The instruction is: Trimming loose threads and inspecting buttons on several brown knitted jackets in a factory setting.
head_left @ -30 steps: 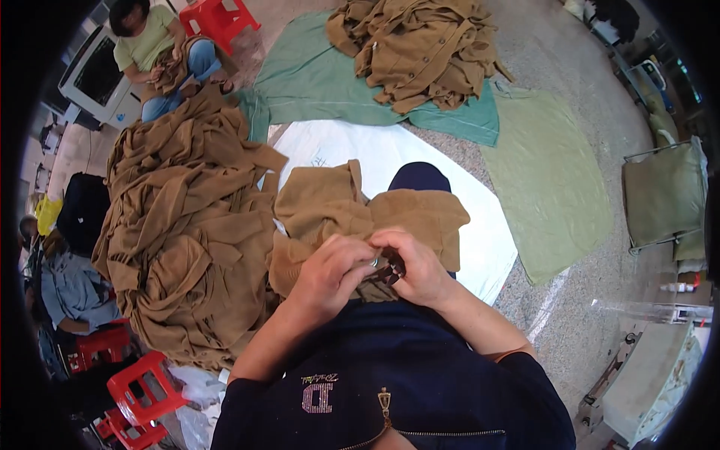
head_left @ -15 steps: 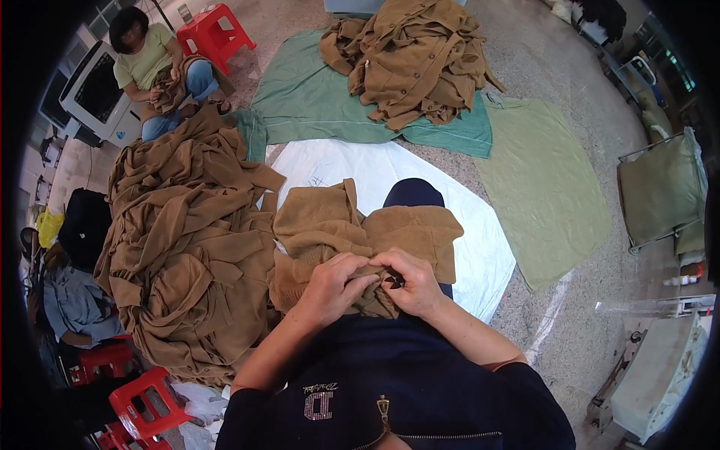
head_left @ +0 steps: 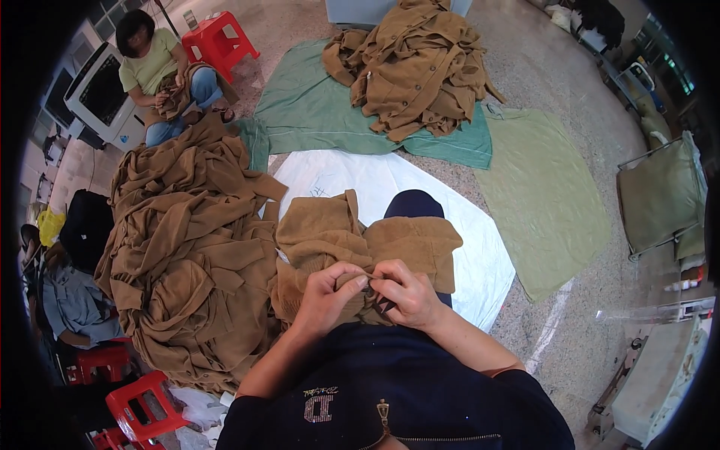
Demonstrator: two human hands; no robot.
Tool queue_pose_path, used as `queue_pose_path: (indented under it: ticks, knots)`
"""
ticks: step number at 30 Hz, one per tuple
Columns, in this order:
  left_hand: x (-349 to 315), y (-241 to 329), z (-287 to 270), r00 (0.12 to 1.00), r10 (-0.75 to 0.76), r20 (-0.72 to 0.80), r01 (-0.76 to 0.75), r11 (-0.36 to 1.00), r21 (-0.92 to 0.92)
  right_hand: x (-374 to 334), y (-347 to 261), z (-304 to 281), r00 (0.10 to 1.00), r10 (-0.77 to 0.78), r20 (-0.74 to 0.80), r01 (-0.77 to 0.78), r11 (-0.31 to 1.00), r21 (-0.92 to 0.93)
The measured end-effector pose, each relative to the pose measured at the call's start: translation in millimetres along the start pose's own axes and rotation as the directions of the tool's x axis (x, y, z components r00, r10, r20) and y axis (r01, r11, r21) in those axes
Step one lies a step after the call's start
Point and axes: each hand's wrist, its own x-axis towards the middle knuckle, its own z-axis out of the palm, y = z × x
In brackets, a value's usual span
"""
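A brown knitted garment [head_left: 319, 232] lies bunched across my lap, part of it spread over my knee. My left hand [head_left: 330, 298] pinches a fold of it between thumb and fingers. Close beside, touching the same fold, my right hand [head_left: 407, 298] is closed on the knit. A small dark tool [head_left: 384, 304], which looks like thread snips, sits within my right hand's curled fingers; most of it is hidden. Against the garment's left side rests a large heap of similar brown knitwear [head_left: 191, 255].
Beyond a white sheet [head_left: 465, 247], buttoned brown cardigans [head_left: 420, 75] are piled on a green sheet [head_left: 300, 101]. An olive sheet [head_left: 547, 202] lies to the right. A co-worker [head_left: 157, 67] sits far left handling brown knitwear. A red stool [head_left: 146, 405] stands lower left.
My left thumb has straightened and presses a raised fold against the fingers. The hands sit slightly lower in view, and the whole scene has shifted down a little.
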Motion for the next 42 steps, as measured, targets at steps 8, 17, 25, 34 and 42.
queue_pose_path:
  ticks: [8,17,25,34,42]
  knots:
    - [-2.7,1.9,-0.2,0.974,0.220,0.056,-0.225,0.914,0.337,4.0,-2.1,6.2,0.984,0.165,-0.065,-0.148,0.964,0.220]
    - [-4.0,-7.3,-4.0,0.989,0.148,0.030,-0.151,0.954,0.261,2.6,-1.5,2.8,0.836,0.528,0.149,-0.535,0.727,0.431]
    - [-1.2,-18.2,3.8,0.876,0.481,0.038,-0.439,0.761,0.477,2.1,5.5,5.1,0.887,0.462,0.024,-0.425,0.793,0.436]
    - [2.2,-8.1,-5.9,0.712,0.682,0.165,-0.614,0.491,0.618,7.7,6.2,-5.2,0.893,0.378,0.243,-0.441,0.844,0.306]
    - [-12.2,-79.3,-100.2,0.774,0.353,-0.526,-0.113,0.894,0.434,90.0,68.6,-23.8,0.371,0.474,0.799,-0.802,0.597,0.018]
